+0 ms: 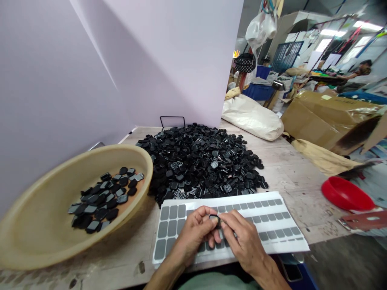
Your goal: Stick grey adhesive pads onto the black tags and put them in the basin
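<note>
Small black piece (214, 217) pinched by fingers of left hand (194, 228); right hand (244, 234) narrowed at its edge, grip unclear. Judged light, stiff, smooth; best held by rim.

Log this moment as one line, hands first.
left hand: holds small black piece; right hand: touches its edge; beneath: grey-patched white sheet; left: basin with pieces; beyond: black heap
</note>
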`<state>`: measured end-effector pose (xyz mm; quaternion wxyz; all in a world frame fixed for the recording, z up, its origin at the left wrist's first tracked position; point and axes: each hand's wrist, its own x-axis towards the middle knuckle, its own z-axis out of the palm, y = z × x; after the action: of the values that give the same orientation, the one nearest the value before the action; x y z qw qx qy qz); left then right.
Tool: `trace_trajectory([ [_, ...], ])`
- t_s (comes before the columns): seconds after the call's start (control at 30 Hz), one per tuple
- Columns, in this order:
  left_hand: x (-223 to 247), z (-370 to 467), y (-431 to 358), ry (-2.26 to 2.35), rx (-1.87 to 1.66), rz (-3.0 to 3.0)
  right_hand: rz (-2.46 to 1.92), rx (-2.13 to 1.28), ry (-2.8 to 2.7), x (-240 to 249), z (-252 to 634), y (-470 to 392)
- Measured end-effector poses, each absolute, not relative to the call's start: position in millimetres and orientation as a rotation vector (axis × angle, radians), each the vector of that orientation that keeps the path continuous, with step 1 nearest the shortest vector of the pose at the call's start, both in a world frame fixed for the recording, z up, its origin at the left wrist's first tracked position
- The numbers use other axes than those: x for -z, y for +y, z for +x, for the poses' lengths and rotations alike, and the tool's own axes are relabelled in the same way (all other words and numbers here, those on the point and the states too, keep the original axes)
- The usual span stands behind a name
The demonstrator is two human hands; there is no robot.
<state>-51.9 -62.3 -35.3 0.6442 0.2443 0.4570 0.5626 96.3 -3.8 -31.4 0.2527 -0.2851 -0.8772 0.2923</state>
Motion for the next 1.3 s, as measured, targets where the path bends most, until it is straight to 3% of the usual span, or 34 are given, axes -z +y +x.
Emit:
trace_trajectory([
  [0.33, 10, -115, -92, 1.715, -1.398, 0.798, -0.948, -0.681, -2.565, 32, 94, 6],
  [0.7, 21, -105, -142, 1.796, -0.895, 1.175, -0.830, -0.389, -2.887, 22, 46, -11],
  [0.9, 20, -113, -140, 1.842, -0.967, 1.308, -0.934, -0.239, -2.844, 22, 21, -8],
  [1.1, 22, -120, -128, 1.822, -0.923, 1.398, -0.875, -0.375, -2.811, 15, 17, -2],
  [1.3, 16, -121, -128, 1.797, -0.946, 1.341, -0.900, -0.255, -2.827, 20, -4, -2],
])
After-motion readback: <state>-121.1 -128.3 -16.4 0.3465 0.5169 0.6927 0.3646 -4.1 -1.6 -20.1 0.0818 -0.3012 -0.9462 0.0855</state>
